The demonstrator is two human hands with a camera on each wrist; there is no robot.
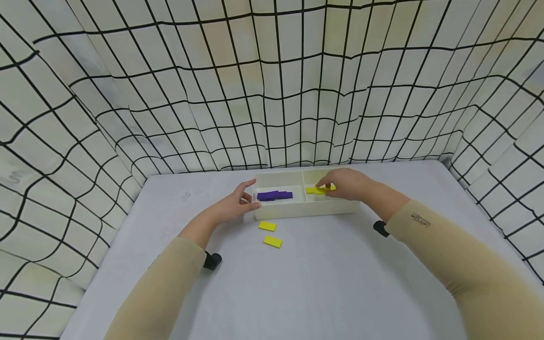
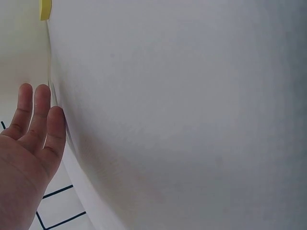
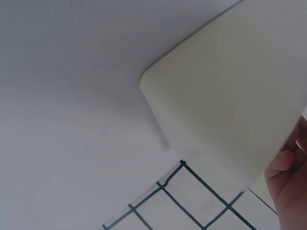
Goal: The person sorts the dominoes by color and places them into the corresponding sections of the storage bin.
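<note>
A long white tray (image 1: 303, 209) with two compartments stands on the table in the head view. Purple rectangular tiles (image 1: 274, 195) lie stacked in its left compartment, and yellow tiles (image 1: 312, 191) in the right one. My left hand (image 1: 231, 204) rests against the tray's left end, thumb and forefinger spread apart; the left wrist view shows its other fingers loosely extended. My right hand (image 1: 349, 184) reaches over the right compartment and pinches a yellow tile at the pile; the tray wall hides most of that hand in the right wrist view.
Two loose yellow tiles, a nearer one (image 1: 272, 242) and a farther one (image 1: 267, 226), lie on the white tabletop (image 1: 323, 274) before the tray. A white wall with black netting (image 1: 289, 108) encloses the table at the back and sides.
</note>
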